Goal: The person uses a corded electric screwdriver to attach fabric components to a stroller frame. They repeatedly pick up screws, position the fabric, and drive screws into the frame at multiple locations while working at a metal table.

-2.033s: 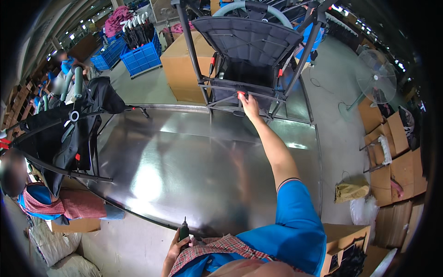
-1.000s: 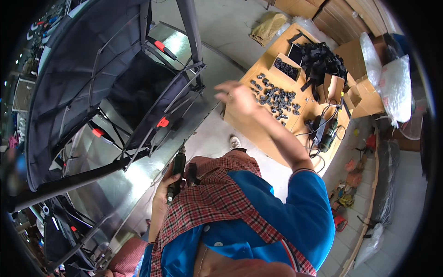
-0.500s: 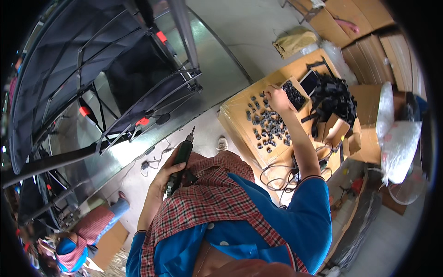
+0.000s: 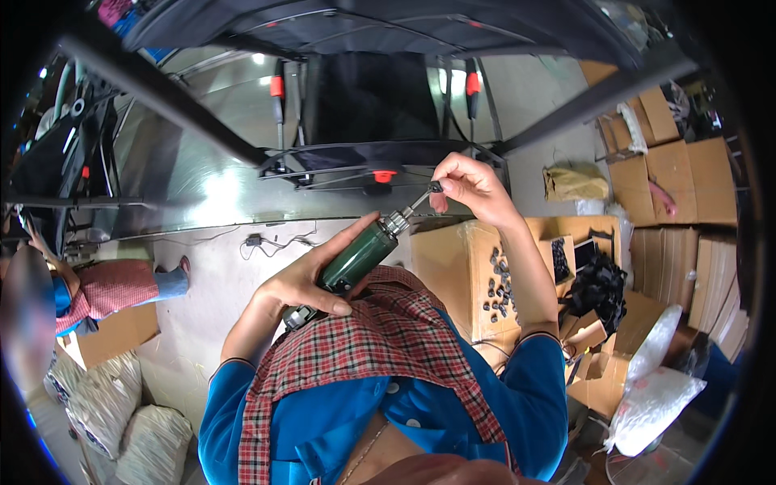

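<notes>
My left hand (image 4: 295,281) is wrapped round a dark green electric screwdriver (image 4: 360,259), its bit pointing up and to the right. At the bit's tip, my right hand (image 4: 478,190) pinches a small black plastic piece (image 4: 436,187). Piece and bit appear to touch; whether a screw sits between them is too small to tell. Just beyond my hands stands a black fabric-covered folding frame with dark tubes and red parts (image 4: 383,175). Similar small black pieces (image 4: 499,284) lie scattered on a cardboard box (image 4: 453,271) at my right, partly behind my right forearm.
A shiny metal table (image 4: 186,178) carries the frame. Right of me are a small box of black parts (image 4: 559,257), black straps (image 4: 596,291), stacked cartons (image 4: 663,263) and a plastic bag (image 4: 655,412). Another person (image 4: 109,291) is at far left, near wrapped bundles (image 4: 153,444).
My right hand has left the scattered pieces and come to the screwdriver's tip with a small black piece. The view has swung left toward the frame, and the screwdriver now tilts further right.
</notes>
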A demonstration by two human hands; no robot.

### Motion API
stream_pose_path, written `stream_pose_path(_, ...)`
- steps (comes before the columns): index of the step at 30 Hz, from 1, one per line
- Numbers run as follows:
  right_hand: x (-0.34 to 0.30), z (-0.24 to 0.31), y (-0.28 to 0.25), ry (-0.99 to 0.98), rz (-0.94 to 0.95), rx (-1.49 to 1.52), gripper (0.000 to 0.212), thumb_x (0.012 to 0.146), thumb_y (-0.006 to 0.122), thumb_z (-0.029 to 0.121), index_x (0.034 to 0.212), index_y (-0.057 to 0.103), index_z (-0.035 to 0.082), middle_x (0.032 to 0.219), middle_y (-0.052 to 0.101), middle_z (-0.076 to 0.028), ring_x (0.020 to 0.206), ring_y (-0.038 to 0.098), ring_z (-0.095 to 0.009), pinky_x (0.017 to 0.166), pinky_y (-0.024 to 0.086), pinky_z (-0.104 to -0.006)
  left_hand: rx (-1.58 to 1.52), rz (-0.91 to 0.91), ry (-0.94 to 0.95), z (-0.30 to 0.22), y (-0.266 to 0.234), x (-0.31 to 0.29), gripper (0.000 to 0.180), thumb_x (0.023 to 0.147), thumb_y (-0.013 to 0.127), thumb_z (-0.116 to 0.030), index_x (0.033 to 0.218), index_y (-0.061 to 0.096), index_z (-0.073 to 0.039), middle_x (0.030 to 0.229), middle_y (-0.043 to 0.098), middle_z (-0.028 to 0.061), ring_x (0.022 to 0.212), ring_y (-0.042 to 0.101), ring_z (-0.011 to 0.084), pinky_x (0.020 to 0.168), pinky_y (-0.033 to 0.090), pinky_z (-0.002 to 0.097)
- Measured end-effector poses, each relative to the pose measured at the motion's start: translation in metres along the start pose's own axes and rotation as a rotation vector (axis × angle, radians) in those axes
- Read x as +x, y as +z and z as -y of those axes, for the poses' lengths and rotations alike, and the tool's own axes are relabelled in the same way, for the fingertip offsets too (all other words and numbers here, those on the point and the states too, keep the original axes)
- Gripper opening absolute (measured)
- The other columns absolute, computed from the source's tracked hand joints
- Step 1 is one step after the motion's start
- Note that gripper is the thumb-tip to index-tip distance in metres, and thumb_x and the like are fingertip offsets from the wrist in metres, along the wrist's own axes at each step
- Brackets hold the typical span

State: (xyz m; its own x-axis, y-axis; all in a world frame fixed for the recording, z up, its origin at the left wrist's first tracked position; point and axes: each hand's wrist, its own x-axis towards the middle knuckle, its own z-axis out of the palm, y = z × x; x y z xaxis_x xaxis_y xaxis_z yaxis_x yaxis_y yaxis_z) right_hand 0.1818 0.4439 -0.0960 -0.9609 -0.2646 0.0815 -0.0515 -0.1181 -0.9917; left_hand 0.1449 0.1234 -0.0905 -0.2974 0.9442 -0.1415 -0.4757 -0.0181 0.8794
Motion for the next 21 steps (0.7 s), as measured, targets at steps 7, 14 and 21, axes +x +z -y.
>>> stream_pose_path(7, 0.064, -0.004, 0.036, 0.040, 0.082, -0.045, 0.015, 0.101, 0.059, 0.017, 0.101, 0.059, 0.002, 0.086, 0.064, -0.005, 0.077, 0.065, -0.012, 0.069, 0.054, -0.0275, -0.030, -0.027, 0.062, -0.006, -0.045, -0.042, 0.120, 0.066, 0.085, -0.010, 0.161, 0.013, -0.017, 0.111, 0.060, 0.0074, 0.088, 0.059, 0.0161, 0.084, 0.050, 0.0317)
stream_pose_path(14, 0.096, -0.004, 0.052, 0.112, 0.121, -0.020, 0.015, 0.101, 0.058, 0.017, 0.100, 0.058, 0.002, 0.081, 0.066, -0.006, 0.074, 0.064, -0.011, 0.068, 0.053, -0.0267, -0.015, -0.047, 0.097, -0.015, -0.066, -0.060, 0.118, 0.067, 0.084, -0.008, 0.161, 0.012, -0.018, 0.111, 0.060, 0.0069, 0.087, 0.058, 0.0161, 0.083, 0.050, 0.0320)
stream_pose_path(21, 0.113, 0.003, 0.042, 0.059, 0.187, -0.009, 0.012, 0.102, 0.057, 0.015, 0.101, 0.057, 0.002, 0.082, 0.066, -0.006, 0.072, 0.064, -0.012, 0.067, 0.053, -0.0267, -0.009, -0.040, 0.165, -0.016, -0.068, -0.052, 0.118, 0.068, 0.084, -0.007, 0.161, 0.011, -0.018, 0.110, 0.059, 0.0061, 0.086, 0.058, 0.0156, 0.081, 0.050, 0.0308)
